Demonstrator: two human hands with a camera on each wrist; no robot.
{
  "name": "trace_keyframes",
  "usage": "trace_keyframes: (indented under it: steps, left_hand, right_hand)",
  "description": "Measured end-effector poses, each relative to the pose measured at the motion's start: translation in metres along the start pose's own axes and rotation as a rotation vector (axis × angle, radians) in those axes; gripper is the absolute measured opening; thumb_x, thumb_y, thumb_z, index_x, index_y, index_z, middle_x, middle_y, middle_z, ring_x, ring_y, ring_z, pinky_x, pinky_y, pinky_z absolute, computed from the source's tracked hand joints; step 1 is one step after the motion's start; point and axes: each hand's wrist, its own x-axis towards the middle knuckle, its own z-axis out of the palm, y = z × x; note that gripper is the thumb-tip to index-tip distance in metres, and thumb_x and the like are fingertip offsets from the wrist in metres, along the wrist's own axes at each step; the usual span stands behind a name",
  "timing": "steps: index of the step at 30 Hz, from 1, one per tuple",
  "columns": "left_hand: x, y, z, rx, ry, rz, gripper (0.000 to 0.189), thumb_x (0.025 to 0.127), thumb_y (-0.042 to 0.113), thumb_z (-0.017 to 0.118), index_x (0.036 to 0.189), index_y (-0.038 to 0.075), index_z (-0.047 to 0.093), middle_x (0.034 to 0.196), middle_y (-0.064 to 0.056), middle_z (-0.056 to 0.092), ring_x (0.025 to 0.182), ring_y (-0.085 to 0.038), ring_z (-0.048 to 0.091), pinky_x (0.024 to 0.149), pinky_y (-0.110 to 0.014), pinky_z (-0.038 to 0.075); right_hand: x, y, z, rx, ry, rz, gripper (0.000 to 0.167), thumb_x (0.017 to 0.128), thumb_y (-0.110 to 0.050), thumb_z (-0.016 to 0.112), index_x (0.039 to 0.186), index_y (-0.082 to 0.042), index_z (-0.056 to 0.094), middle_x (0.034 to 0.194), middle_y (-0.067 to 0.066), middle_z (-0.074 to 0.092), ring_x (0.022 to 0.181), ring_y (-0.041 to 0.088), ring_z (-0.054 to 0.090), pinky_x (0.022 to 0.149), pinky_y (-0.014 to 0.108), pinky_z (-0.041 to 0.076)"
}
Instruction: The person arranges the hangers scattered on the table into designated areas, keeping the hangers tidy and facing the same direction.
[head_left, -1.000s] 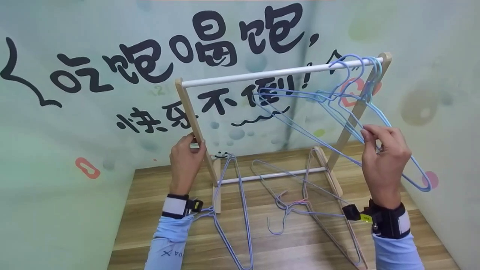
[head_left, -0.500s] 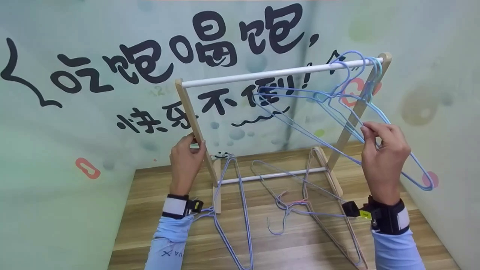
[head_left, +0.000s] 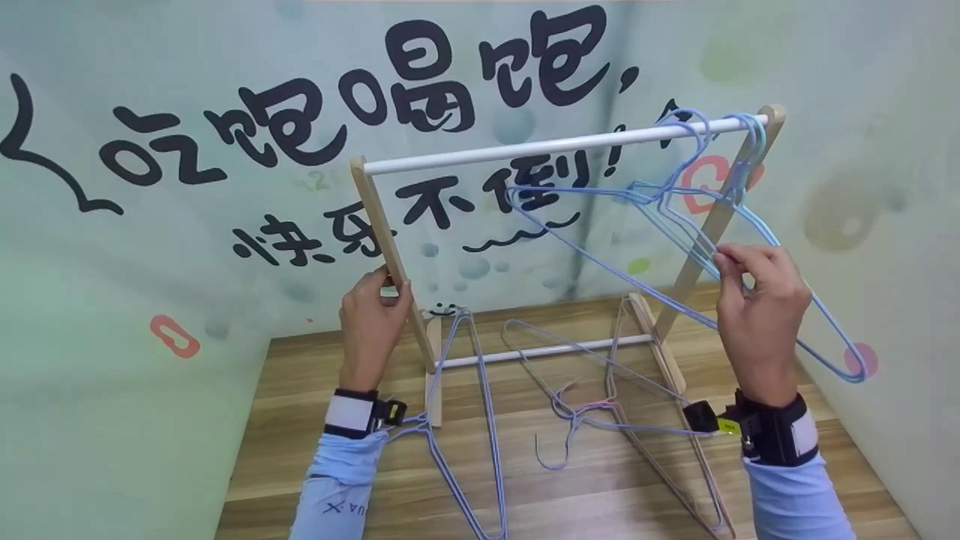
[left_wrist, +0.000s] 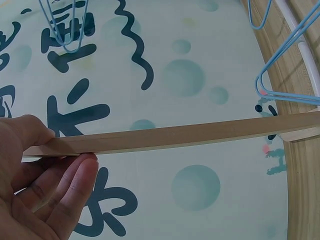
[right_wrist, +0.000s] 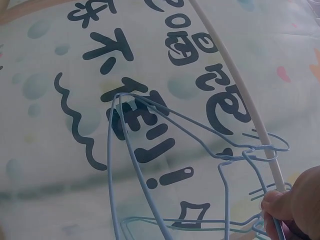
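Observation:
My left hand (head_left: 375, 315) holds the left wooden post (head_left: 381, 229) of a small clothes rack, thumb on one side and fingers beneath it in the left wrist view. At the right end of the rack, my right hand (head_left: 765, 322) pinches the sloping arm of a blue wire hanger (head_left: 832, 330). Its hook lies at the white top rail (head_left: 517, 151), close beside another blue hanger's hook; the two frames nearly overlap. In the right wrist view both hooks (right_wrist: 280, 142) loop around the rail. Further right, several light-blue hangers (head_left: 756, 139) hang bunched against the right post.
Blue hangers (head_left: 491, 420) lean on the lower bar at left. More hangers (head_left: 574, 420), blue and pinkish, lie at the rack's right foot (head_left: 660, 345). The wood-grain table (head_left: 300, 450) meets a pale wall (head_left: 150, 262) with large black lettering.
My right hand has moved slightly left and the pinched hanger's hook has shifted left along the rail. Its frame now lines up with the neighbouring hanger. The left hand stays on the post.

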Motion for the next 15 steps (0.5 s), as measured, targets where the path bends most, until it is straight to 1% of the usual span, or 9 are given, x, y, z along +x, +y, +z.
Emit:
trace_keyframes:
  steps: [3,6,15]
  left_hand:
    - [-0.0009,0.0006,-0.0004,-0.001,-0.003,-0.004,0.022,0.096,0.015,0.07,0.112,-0.001,0.07,0.102,-0.014,0.07,0.078,-0.02,0.073,0.07,-0.033,0.06]
    - [-0.0013,0.0013,-0.0009,0.001,-0.005,-0.005,0.022,0.096,0.015,0.07,0.112,-0.001,0.07,0.102,-0.014,0.07,0.078,-0.021,0.074,0.07,-0.035,0.06]
    - [-0.001,0.0008,-0.0007,-0.003,0.001,-0.007,0.021,0.096,0.014,0.07,0.111,-0.001,0.071,0.1,-0.014,0.071,0.076,-0.02,0.074,0.07,-0.037,0.06]
  right_hand:
    - [-0.0023,0.0041,0.0014,0.001,-0.009,-0.008,0.01,0.09,0.008,0.072,0.099,0.008,0.075,0.087,0.022,0.064,0.083,0.033,0.06,0.072,0.018,0.034]
    - [-0.0039,0.0068,0.0026,0.007,-0.014,-0.019,0.009,0.09,0.007,0.073,0.098,0.007,0.076,0.087,0.021,0.065,0.084,0.035,0.062,0.075,0.018,0.036]
    - [-0.0061,0.0086,0.0028,0.005,-0.018,-0.027,0.009,0.089,0.008,0.073,0.097,0.007,0.076,0.087,0.021,0.064,0.085,0.037,0.062,0.077,0.019,0.037]
